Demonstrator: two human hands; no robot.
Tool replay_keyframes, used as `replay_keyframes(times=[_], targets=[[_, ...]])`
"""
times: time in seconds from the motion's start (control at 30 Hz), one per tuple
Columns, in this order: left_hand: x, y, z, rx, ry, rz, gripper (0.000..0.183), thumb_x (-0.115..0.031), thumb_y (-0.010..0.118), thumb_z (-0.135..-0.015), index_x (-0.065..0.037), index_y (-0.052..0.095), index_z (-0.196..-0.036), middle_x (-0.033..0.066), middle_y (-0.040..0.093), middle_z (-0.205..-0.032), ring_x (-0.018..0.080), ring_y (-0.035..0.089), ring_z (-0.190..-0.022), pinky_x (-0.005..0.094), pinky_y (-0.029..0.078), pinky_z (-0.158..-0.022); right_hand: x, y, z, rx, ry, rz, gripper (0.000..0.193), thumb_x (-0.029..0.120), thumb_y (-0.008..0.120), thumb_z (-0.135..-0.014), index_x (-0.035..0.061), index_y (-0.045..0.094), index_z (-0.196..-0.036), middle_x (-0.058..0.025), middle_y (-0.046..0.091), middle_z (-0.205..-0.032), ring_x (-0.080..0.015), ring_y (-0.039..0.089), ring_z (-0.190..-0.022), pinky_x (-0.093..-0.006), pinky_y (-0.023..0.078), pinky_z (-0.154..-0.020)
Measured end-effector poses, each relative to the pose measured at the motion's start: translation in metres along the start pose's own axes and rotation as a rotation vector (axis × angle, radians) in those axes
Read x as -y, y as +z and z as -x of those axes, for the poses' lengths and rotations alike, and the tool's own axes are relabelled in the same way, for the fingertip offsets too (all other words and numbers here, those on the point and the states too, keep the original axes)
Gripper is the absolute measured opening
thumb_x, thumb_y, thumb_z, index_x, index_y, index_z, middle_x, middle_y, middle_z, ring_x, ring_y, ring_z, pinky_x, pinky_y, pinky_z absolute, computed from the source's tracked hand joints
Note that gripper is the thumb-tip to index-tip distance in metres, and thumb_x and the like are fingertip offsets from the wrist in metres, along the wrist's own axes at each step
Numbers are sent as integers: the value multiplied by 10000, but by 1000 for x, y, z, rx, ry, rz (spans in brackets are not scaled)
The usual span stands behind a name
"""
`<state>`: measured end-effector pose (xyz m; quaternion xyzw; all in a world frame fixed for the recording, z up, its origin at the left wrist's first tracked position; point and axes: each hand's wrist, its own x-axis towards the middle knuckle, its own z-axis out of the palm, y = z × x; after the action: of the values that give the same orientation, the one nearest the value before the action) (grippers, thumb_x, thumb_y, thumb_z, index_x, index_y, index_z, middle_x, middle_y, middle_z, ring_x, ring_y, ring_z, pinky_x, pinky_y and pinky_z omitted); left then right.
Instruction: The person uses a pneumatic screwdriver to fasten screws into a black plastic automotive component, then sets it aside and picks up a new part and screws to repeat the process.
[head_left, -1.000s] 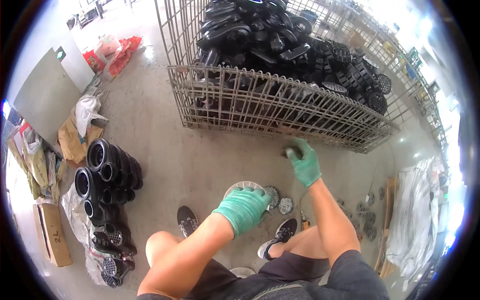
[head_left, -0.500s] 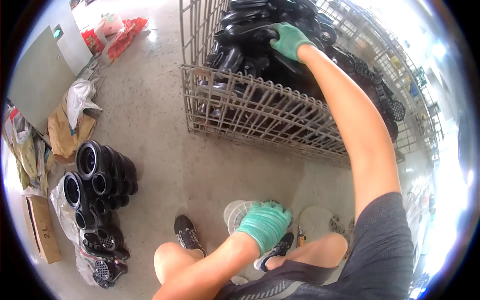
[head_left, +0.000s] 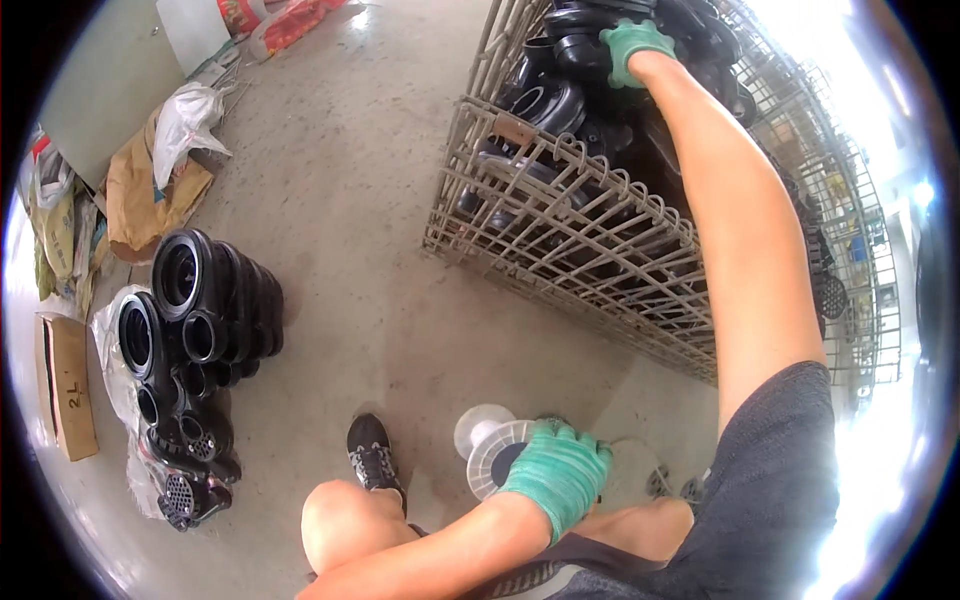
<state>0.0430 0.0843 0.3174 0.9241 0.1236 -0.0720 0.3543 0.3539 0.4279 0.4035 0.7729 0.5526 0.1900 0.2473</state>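
My right hand (head_left: 637, 50), in a green glove, reaches deep into a wire mesh cage (head_left: 447, 208) heaped with black moulded plastic parts (head_left: 572, 108). Its thumb and fingers curl round a black plastic part (head_left: 578, 52) near the far side of the heap. Low in front of me, between my knees, is my gloved left hand (head_left: 560, 475) with its fingers bent down. A pale plastic spool (head_left: 484, 466) with round flanges lies just left of those fingers. Something dark shows at the fingertips, but the glove hides most of it.
Stacked black ringed parts (head_left: 262, 305) stand on the floor at left, partly on clear plastic sheeting. Beyond them are a cardboard box (head_left: 70, 385), brown paper sacks (head_left: 150, 190) and a white bag (head_left: 188, 125). Small perforated black pieces (head_left: 690, 488) lie right of my left hand.
My right hand has moved from a long black part to another farther in the cage. The view has turned, shifting the cage rightward; my left hand stays beside the spool.
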Motion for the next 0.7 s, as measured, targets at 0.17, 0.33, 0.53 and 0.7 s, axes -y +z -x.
replay_keyframes(times=[0.17,0.33,0.53,0.7], targets=[[-2,10,-9,-29,33,18,410,-237,738,-795,-56,667,-1156,131,698,-1116,317,666,-1093,459,517,-918,-21,17,8,78,-104,-117,681,214,799,-736,83,585,-1369,-196,653,-1347,-378,641,-1226,-470,555,-993],[-10,-3,1,2,60,17,345,-224,705,-832,-67,677,-1138,137,709,-1104,327,673,-1084,474,507,-929,-38,17,75,3,17,-330,611,270,723,-818,27,588,-1362,-263,671,-1278,-392,662,-1183,-472,552,-973],[-28,7,21,-7,116,-44,314,-219,659,-880,-74,672,-1159,148,717,-1107,338,685,-1082,482,517,-924,-92,-40,192,-305,99,-604,724,447,782,-852,-23,565,-1357,-238,692,-1254,-374,661,-1182,-427,500,-1043],[-35,1,49,-96,21,-49,275,-260,619,-935,-95,662,-1151,147,713,-1142,349,687,-1077,477,536,-936,-106,-121,353,-310,44,-861,684,371,832,-864,-20,579,-1364,-142,726,-1190,-223,680,-1104,-357,521,-1007]])
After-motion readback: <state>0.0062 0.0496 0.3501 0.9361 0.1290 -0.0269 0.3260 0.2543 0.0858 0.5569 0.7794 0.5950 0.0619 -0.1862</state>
